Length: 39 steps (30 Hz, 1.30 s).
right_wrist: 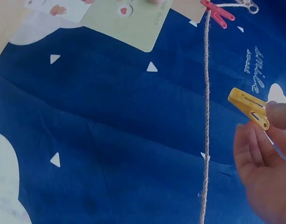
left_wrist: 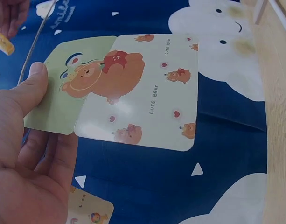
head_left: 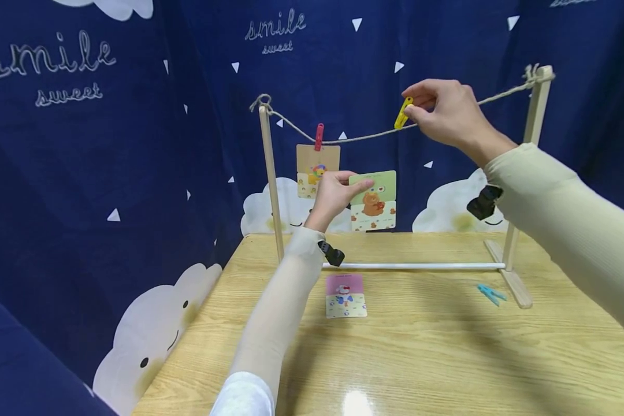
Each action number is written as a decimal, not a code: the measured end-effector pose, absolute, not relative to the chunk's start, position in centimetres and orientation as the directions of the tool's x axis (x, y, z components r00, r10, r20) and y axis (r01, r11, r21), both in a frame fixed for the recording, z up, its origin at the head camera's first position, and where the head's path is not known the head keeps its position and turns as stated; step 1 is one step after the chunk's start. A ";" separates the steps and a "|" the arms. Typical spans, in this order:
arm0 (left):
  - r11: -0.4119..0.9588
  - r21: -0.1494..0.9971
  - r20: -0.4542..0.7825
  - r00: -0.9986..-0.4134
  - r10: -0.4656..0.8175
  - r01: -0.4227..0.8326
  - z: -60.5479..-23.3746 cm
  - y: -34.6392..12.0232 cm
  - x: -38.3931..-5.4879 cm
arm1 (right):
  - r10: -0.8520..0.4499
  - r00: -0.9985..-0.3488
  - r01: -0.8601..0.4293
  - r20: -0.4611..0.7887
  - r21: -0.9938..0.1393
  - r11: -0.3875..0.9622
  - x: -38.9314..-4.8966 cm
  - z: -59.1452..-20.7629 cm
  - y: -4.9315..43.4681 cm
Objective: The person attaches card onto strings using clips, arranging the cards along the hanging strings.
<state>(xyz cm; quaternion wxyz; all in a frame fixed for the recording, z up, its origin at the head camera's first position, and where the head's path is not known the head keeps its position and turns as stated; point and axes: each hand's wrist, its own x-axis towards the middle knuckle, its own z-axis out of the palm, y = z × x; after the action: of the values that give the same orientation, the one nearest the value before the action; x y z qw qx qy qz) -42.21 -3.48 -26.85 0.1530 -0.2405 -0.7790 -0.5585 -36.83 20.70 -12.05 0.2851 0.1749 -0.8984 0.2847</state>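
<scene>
My left hand [head_left: 335, 195] pinches a green and white bear card [head_left: 372, 202] by its edge, thumb on the printed face, a little below the rope [head_left: 366, 137]. In the left wrist view the card [left_wrist: 138, 93] shows a brown bear and small hearts. Up by the rope, my right hand [head_left: 447, 112] holds a yellow clothespin [head_left: 403, 113] between thumb and fingers. The right wrist view has this clothespin [right_wrist: 248, 107] beside the rope [right_wrist: 207, 116], apart from it. A red clothespin [head_left: 319, 137] fastens a tan lion card [head_left: 305, 167] to the rope, partly behind my left hand.
Wooden posts [head_left: 531, 138] carry the rope ends, with a white rod [head_left: 421, 266] low between them. On the table [head_left: 421, 358] lie a pink and yellow card [head_left: 346, 296] and a blue clothespin [head_left: 491, 293]. A dark blue curtain [head_left: 197, 144] hangs behind and at the left.
</scene>
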 end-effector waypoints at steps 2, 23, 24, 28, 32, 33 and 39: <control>0.267 0.792 0.510 -0.836 0.205 0.549 -26.7 -3.3 -42.3 | -0.148 -0.777 -0.476 0.611 -0.418 0.774 -37.2 -11.8 20.5; 0.273 0.789 0.534 -0.834 0.139 0.550 -25.1 -2.3 -43.5 | -0.140 -0.789 -0.474 0.598 -0.446 0.759 -39.5 -10.7 18.1; 0.273 0.787 0.538 -0.832 0.135 0.554 -25.0 -2.3 -43.5 | -0.142 -0.789 -0.476 0.598 -0.448 0.756 -39.7 -10.7 18.1; 0.263 0.782 0.555 -0.823 0.117 0.565 -24.9 -2.1 -43.7 | -0.153 -0.781 -0.484 0.605 -0.433 0.760 -40.0 -10.7 17.9; 0.246 0.785 0.564 -0.821 0.094 0.568 -24.7 -2.0 -43.9 | -0.157 -0.775 -0.488 0.612 -0.423 0.763 -40.3 -10.8 17.7; 0.245 0.787 0.563 -0.822 0.090 0.566 -24.7 -2.0 -44.0 | -0.156 -0.776 -0.488 0.611 -0.425 0.763 -40.4 -10.8 17.7; 0.239 0.793 0.558 -0.825 0.085 0.561 -24.8 -1.9 -44.2 | -0.143 -0.789 -0.474 0.598 -0.443 0.761 -40.4 -11.2 17.4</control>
<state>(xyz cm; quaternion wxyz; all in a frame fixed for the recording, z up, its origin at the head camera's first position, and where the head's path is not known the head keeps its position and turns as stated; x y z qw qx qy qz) -44.17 -1.92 -24.83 0.2053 -0.2126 -0.7599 -0.5789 -40.44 17.36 -11.20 0.2759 0.1719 -0.8968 0.3001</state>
